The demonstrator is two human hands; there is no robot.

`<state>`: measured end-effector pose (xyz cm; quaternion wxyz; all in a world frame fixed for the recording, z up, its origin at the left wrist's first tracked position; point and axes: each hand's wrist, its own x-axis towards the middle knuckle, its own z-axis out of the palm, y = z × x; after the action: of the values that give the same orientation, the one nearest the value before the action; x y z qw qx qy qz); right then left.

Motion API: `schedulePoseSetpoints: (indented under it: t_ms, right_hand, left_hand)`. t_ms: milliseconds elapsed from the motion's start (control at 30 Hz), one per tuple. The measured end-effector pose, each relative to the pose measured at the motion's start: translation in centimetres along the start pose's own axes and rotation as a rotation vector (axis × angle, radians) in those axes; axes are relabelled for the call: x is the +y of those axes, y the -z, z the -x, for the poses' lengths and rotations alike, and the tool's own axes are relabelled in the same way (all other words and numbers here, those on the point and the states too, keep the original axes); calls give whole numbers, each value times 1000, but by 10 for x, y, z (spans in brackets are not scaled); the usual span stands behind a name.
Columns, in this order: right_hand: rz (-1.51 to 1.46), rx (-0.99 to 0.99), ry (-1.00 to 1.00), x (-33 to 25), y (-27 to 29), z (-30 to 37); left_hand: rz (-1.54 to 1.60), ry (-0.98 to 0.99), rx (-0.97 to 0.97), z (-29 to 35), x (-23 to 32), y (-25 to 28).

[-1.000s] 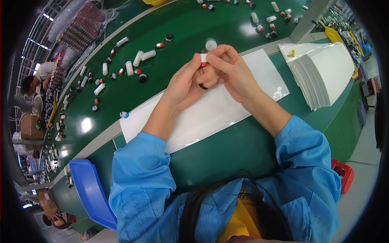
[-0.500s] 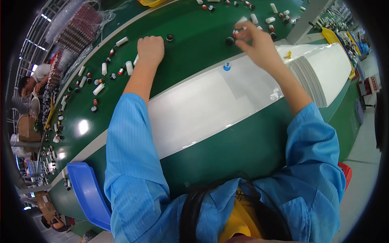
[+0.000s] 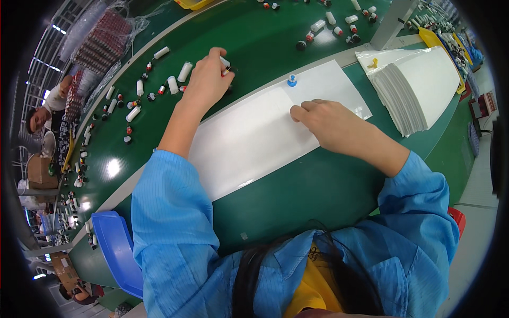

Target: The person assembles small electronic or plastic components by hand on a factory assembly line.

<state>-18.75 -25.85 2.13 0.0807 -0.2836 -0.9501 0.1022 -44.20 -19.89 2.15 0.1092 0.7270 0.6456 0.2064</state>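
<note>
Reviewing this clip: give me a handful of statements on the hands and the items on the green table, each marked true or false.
1. The left hand is out on the green table surface among small white cylindrical tubes. True.
2. The right hand grips the small blue cap. False: it lies on the long white sheet, apart from the cap, which stands alone near the sheet's far edge.
3. A stack of white sheets lies to the person's right. True.
4. The blue plastic bin sits on top of the long white sheet. False: it is off the table's near edge, to the person's left.
</note>
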Motion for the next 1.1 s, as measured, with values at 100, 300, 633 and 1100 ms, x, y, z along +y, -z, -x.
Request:
schedulePoseSetpoints:
  t_ms: [100, 300, 633, 1100]
  right_hand:
    - [34, 165, -10, -10, 1, 15]
    - [-1070, 431, -592, 39, 4, 26]
    - [-1942, 629, -414, 6, -21, -75]
    - [-1959, 811, -336, -40, -26, -81]
  left_hand:
    - [-1, -42, 63, 11, -7, 1]
    - [440, 223, -180, 15, -10, 10]
    - [1788, 346, -364, 31, 4, -17]
    - [1774, 100, -258, 59, 40, -11]
